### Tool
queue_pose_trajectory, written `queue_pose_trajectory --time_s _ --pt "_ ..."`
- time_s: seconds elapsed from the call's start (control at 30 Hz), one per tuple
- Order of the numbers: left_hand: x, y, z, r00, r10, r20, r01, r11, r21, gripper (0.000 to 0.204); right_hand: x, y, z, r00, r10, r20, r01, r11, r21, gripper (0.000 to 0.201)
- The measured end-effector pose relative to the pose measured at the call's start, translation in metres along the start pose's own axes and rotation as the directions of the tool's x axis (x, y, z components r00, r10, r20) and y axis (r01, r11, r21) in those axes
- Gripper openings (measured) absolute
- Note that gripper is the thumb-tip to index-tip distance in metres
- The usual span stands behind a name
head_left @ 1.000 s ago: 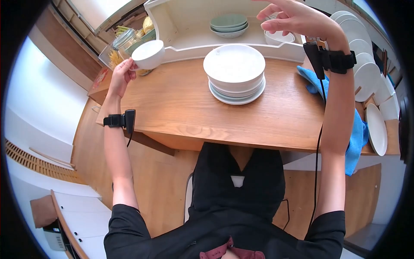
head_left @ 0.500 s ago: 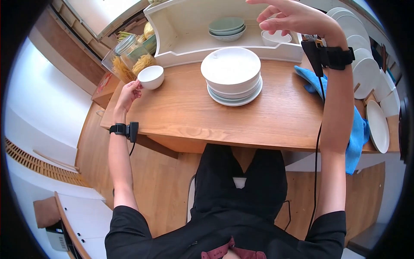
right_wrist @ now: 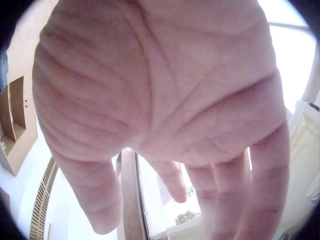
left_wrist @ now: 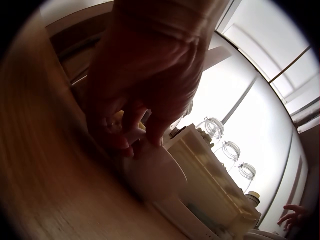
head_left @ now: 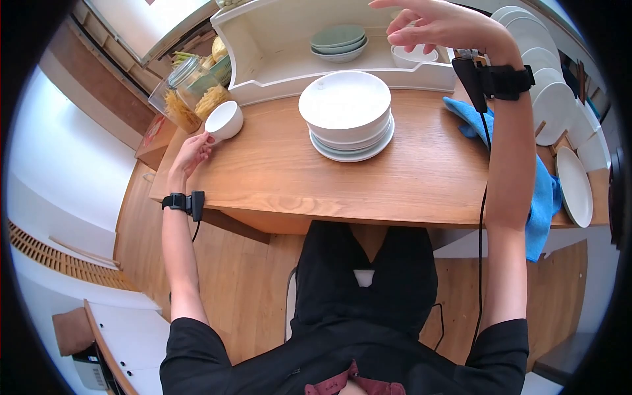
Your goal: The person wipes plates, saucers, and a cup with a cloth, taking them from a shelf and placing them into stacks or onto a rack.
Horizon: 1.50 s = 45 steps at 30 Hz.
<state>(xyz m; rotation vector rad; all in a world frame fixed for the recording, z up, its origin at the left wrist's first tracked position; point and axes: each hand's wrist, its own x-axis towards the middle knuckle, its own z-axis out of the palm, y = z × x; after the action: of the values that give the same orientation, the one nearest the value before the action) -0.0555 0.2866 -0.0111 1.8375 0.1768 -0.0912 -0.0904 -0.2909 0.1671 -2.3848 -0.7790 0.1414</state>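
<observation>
Two hands work at a wooden counter (head_left: pixel 368 178). Left hand (head_left: pixel 191 153), at the counter's far left corner, touches a small white cup (head_left: pixel 224 120) with its fingertips; the cup stands on the counter just beside glass jars (head_left: pixel 187 99) of pasta. In the left wrist view the fingers (left_wrist: pixel 150 125) curl against the cup's (left_wrist: pixel 155 172) wall. Right hand (head_left: pixel 438 26) hovers raised over a white shelf box (head_left: pixel 263 72) along the far edge, fingers relaxed and spread, grasping nothing. Stacked white bowls (head_left: pixel 345 108) sit mid-counter; a blue cloth (head_left: pixel 546 197) drapes the right edge.
</observation>
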Motion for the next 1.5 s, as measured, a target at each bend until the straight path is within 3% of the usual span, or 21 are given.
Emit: queue_pose_trajectory --time_s 0.07,0.2,0.27,0.3,0.33,0.4,0.43,0.5,0.53,0.57,0.6,0.8,0.83,1.1,1.17,1.3,1.37,1.4,1.47,1.5 --pt "-0.003 0.003 0.004 0.999 0.006 -0.038 -0.005 0.999 0.034 0.033 0.006 0.005 0.001 0.998 0.055 -0.004 -0.055 0.998 -0.018 0.078" --pt "-0.004 0.006 -0.004 0.995 -0.061 -0.078 0.068 0.993 0.098 0.032 -0.005 -0.002 -0.001 0.999 0.029 0.012 -0.029 0.999 -0.022 0.077" --pt "-0.005 0.011 -0.006 0.940 0.186 -0.284 -0.034 0.884 0.466 0.034 -0.003 0.002 -0.003 0.999 -0.002 0.045 0.001 1.000 0.006 0.076" --pt "-0.008 0.017 -0.004 0.888 0.322 -0.329 -0.094 0.826 0.556 0.033 0.002 0.009 -0.002 0.999 0.005 0.043 -0.005 1.000 0.010 0.076" --pt "-0.011 0.029 0.001 0.890 0.321 -0.323 -0.095 0.825 0.557 0.033 0.011 0.017 0.000 1.000 0.010 0.017 -0.010 1.000 -0.012 0.075" --pt "-0.020 0.056 0.015 0.768 0.610 -0.194 -0.355 0.658 0.664 0.024 0.014 0.019 0.001 1.000 0.018 -0.004 -0.018 0.999 -0.033 0.074" --pt "-0.029 0.072 0.029 0.771 0.607 -0.194 -0.353 0.661 0.662 0.024 0.010 0.012 -0.001 0.999 0.000 0.040 0.001 1.000 -0.027 0.073" --pt "-0.049 0.105 0.071 0.877 0.480 0.000 -0.408 0.747 0.525 0.024 0.011 0.009 0.000 0.996 -0.022 0.087 0.024 0.999 -0.023 0.072" --pt "-0.054 0.116 0.088 0.878 0.479 -0.003 -0.407 0.748 0.525 0.024 0.015 0.011 0.002 0.997 -0.007 0.073 0.010 0.999 -0.039 0.071" --pt "-0.057 0.126 0.104 0.891 0.435 0.128 -0.429 0.716 0.550 0.024 0.018 0.013 0.003 0.998 0.007 0.057 -0.004 0.998 -0.055 0.070" --pt "-0.058 0.134 0.120 0.889 0.379 0.257 -0.457 0.684 0.569 0.025 0.020 0.015 0.004 0.998 0.008 0.056 -0.005 0.998 -0.056 0.070" --pt "-0.033 0.160 0.190 0.842 0.208 0.498 -0.507 0.619 0.599 0.032 0.013 0.017 -0.001 0.998 0.018 0.054 -0.016 0.999 -0.039 0.069" --pt "-0.027 0.161 0.198 0.835 0.209 0.508 -0.515 0.619 0.593 0.041 0.011 0.018 -0.001 0.999 0.018 0.045 -0.016 0.999 -0.044 0.069" --pt "0.007 0.178 0.238 0.820 0.038 0.571 -0.465 0.624 0.628 0.046 0.008 0.022 -0.008 0.999 0.029 0.012 -0.029 0.998 -0.062 0.070" --pt "0.009 0.182 0.246 0.843 -0.001 0.537 -0.458 0.522 0.720 0.046 0.005 0.020 -0.010 0.995 0.102 0.004 -0.101 0.992 -0.081 0.069" --pt "0.019 0.189 0.248 0.807 -0.043 0.589 -0.486 0.518 0.704 0.046 0.003 0.013 -0.009 0.988 0.153 -0.010 -0.154 0.983 -0.097 0.069" --pt "0.031 0.189 0.246 0.760 -0.070 0.646 -0.538 0.491 0.685 0.046 -0.001 0.010 -0.008 0.999 0.039 -0.033 -0.042 0.997 -0.072 0.052" --pt "0.033 0.189 0.245 0.758 -0.060 0.650 -0.537 0.508 0.674 0.046 0.008 0.025 -0.006 0.999 0.045 -0.019 -0.047 0.995 -0.087 0.052" --pt "0.037 0.188 0.249 0.769 -0.077 0.634 -0.549 0.430 0.717 0.048 0.035 0.065 0.000 0.992 0.004 -0.126 -0.022 0.990 -0.142 0.066" --pt "0.042 0.186 0.251 0.770 -0.080 0.633 -0.556 0.403 0.727 0.051 0.034 0.058 0.001 0.994 0.025 -0.109 -0.048 0.975 -0.218 0.055"
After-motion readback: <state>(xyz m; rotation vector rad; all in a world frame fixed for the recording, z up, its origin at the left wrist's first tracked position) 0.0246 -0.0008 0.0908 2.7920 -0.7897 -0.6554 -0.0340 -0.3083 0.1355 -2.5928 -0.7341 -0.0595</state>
